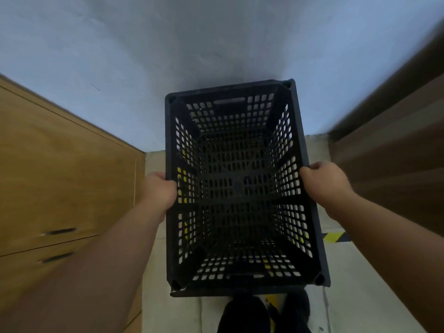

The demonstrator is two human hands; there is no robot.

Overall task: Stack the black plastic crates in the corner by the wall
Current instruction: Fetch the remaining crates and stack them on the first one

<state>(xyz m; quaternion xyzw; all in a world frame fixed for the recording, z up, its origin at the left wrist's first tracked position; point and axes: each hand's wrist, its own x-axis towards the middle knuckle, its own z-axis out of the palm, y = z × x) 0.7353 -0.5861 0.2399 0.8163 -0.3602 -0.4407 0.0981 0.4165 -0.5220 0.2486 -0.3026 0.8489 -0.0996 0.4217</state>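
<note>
A black plastic crate (240, 188) with perforated walls and floor fills the middle of the view, seen from above with its open top facing me. My left hand (159, 191) grips the rim of its left long side. My right hand (324, 181) grips the rim of its right long side. The crate's far end is close to the pale wall (216, 44). Whether it rests on something or hangs in the air is not clear. Nothing lies inside it.
A wooden cabinet (60, 176) with drawer handles stands on the left. Brown cardboard boxes (396, 152) are blurred on the right. Pale floor (360, 284) with yellow-black hazard tape (334, 236) shows below. My dark shoes (252, 313) are just under the crate's near end.
</note>
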